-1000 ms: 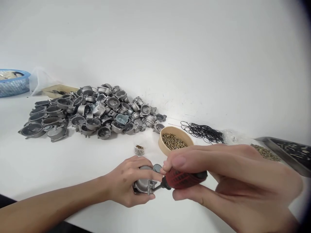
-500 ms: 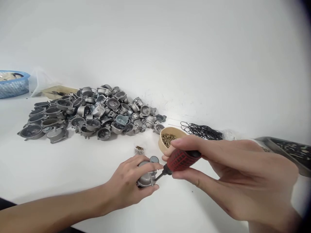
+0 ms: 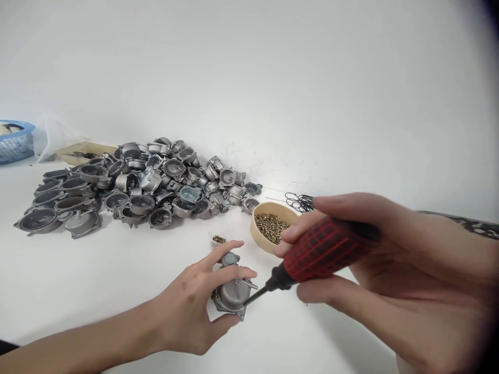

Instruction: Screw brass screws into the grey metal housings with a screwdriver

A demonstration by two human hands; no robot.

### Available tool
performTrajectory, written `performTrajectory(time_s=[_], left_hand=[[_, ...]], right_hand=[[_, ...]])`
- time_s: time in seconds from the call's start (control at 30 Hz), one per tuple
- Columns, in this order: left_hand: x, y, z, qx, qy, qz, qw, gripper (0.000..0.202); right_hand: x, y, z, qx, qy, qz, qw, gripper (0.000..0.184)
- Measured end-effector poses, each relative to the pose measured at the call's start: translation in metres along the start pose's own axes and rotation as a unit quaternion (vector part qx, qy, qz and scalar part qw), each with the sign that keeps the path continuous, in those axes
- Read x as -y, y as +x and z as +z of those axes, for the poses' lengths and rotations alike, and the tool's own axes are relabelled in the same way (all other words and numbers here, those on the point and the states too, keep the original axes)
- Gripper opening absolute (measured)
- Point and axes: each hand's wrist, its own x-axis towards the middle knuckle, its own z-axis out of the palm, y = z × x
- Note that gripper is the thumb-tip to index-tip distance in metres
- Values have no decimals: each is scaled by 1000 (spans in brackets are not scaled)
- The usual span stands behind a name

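Note:
A grey metal carburetor float bowl (image 3: pixel 235 295) sits low in the middle of the view, its domed side up. My left hand (image 3: pixel 195 296) grips it from the left, thumb on the near edge and fingers over the far side. In my right hand (image 3: pixel 393 270) is a screwdriver (image 3: pixel 331 249) with a red and black handle. Its thin dark shaft slants down to the left, and the tip is at the bowl's near right edge. Whether a screw sits under the tip cannot be seen.
A cream tub (image 3: pixel 257 236) of brass-coloured screws stands beyond my hands, beside a small clear cup (image 3: pixel 218 240) of screws. A large heap of metal bowls (image 3: pixel 156 182) lies back left. Black rubber rings (image 3: pixel 298 201) and a dark tray (image 3: pixel 475 226) are on the right.
The float bowl has turned in my left hand, and the index finger has lifted off it. My right hand and the screwdriver have come nearer the camera and moved right.

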Motion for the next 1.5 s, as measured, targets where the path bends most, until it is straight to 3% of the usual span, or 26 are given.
performTrajectory(time_s=[0.2, 0.37, 0.57, 1.5], left_hand=[[7, -2, 10, -22, -100, -27, 994, 62], [8, -2, 19, -51, -110, -10, 993, 62], [7, -3, 17, -29, -96, -40, 994, 66], [3, 3, 16, -24, -108, -31, 993, 67]], right_hand=[[-16, -2, 20, 3, 45, -69, 997, 66], [-21, -1, 25, 20, 58, -86, 994, 67], [-22, -2, 30, 14, 51, -81, 995, 63], [-22, -1, 30, 38, 48, -76, 995, 63]])
